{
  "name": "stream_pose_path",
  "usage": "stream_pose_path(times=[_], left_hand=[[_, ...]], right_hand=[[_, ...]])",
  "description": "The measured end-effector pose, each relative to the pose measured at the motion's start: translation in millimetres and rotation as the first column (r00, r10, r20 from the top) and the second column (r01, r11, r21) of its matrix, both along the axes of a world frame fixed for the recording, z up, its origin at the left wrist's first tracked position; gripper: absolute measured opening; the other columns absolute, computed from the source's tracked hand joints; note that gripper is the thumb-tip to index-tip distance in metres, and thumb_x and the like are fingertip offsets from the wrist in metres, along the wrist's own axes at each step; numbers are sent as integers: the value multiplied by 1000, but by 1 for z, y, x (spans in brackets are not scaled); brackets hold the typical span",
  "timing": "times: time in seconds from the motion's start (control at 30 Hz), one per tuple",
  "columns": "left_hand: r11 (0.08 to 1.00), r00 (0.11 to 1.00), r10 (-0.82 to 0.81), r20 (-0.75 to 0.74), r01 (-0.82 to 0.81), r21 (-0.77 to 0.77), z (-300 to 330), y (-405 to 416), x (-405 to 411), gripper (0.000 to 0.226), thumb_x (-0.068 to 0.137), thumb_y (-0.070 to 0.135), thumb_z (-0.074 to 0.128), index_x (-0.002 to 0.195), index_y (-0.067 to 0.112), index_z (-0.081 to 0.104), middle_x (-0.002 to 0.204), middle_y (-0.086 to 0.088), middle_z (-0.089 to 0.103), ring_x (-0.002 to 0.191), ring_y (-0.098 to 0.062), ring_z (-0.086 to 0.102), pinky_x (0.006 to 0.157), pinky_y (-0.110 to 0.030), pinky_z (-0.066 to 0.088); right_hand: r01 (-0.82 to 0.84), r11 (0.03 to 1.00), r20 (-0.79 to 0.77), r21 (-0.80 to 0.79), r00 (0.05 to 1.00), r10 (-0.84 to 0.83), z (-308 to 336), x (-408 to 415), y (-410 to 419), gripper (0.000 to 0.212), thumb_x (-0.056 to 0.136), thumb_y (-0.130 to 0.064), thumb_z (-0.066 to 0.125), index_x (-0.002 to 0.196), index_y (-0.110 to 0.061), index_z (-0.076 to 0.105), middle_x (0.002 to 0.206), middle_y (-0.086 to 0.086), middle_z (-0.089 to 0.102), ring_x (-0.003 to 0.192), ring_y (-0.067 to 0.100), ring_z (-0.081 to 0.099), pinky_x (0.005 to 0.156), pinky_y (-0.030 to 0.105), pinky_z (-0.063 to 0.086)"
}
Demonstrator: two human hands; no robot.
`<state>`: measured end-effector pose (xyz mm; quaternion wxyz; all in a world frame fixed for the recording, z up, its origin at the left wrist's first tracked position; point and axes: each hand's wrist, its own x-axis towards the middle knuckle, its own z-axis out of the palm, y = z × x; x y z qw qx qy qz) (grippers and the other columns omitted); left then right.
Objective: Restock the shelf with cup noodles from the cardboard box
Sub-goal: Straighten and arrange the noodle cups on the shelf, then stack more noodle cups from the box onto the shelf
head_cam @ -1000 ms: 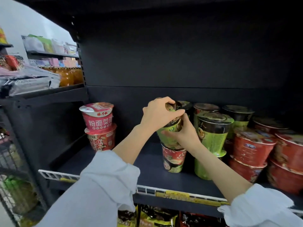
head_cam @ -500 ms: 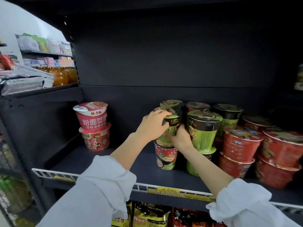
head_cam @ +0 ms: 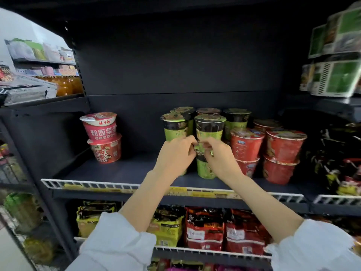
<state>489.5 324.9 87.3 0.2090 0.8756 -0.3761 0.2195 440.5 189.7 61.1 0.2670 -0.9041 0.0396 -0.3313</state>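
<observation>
On the dark middle shelf (head_cam: 121,171), head view: your left hand (head_cam: 175,155) and right hand (head_cam: 218,157) meet at the green cup stacks, fingertips close together, nearly touching. Left hand's fingers are curled against the lower side of the front-left green cup noodle (head_cam: 174,127), which stands upright on another cup, mostly hidden behind the hand. Whether the fingers actually clamp it or just rest there, you cannot tell from this angle. Right hand's fingers curl in at the join of the neighbouring stack, where the upper green cup (head_cam: 210,128) sits on the lower green cup (head_cam: 206,170); grip likewise unclear. More green cups (head_cam: 236,120) stand behind. Red cups (head_cam: 246,145) stacked two high just right of them. Two pink-and-red bowls (head_cam: 101,133) stacked well apart at left. Noodle packets (head_cam: 205,229) on the shelf below.
</observation>
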Motion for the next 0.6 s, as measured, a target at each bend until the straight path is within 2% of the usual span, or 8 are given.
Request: stream_pose_path(times=[0.07, 0.17, 0.33, 0.47, 0.6], left_hand=[[999, 999, -27, 16, 27, 18, -10, -10, -36, 23, 91, 21, 50, 111, 19, 61, 106, 2, 65, 96, -23, 61, 78, -36, 48], [995, 995, -90, -51, 87, -53, -28, -33, -92, 21, 91, 23, 51, 108, 18, 62, 105, 1, 66, 97, -22, 61, 79, -38, 49], [964, 922, -221, -317, 156, -217, -57, -84, -183, 15, 91, 23, 54, 102, 19, 63, 91, -1, 69, 84, -22, 64, 71, -40, 54], [958, 875, -281, -393, 231, -171, -77, -137, -244, 20, 92, 23, 53, 109, 20, 64, 98, 2, 70, 88, -19, 65, 74, -37, 55], [944, 833, -325, -448, 317, -94, -97, -198, -299, 20, 94, 24, 50, 109, 19, 63, 101, 1, 68, 86, -19, 64, 66, -30, 50]], right_hand=[[43, 998, 2, -46, 999, -43, -2, -39, -9, 30, 93, -6, 45, 119, -12, 59, 113, 7, 62, 103, 23, 59, 85, 33, 48], [107, 989, -23, -98, 994, -109, -12, -104, -26, 25, 94, -12, 46, 115, -14, 60, 108, 4, 62, 97, 21, 58, 78, 35, 49], [224, 943, -153, -247, 952, -266, -35, -209, -77, 24, 97, -16, 43, 115, -13, 59, 102, 3, 64, 91, 20, 60, 70, 34, 50], [329, 910, -322, -254, 858, -400, -56, -284, -124, 25, 98, -22, 42, 118, -16, 56, 101, 2, 64, 84, 19, 61, 63, 32, 50], [388, 898, -461, -209, 771, -440, -76, -349, -172, 21, 97, -20, 44, 114, -16, 56, 87, -2, 58, 84, 23, 60, 61, 32, 48]])
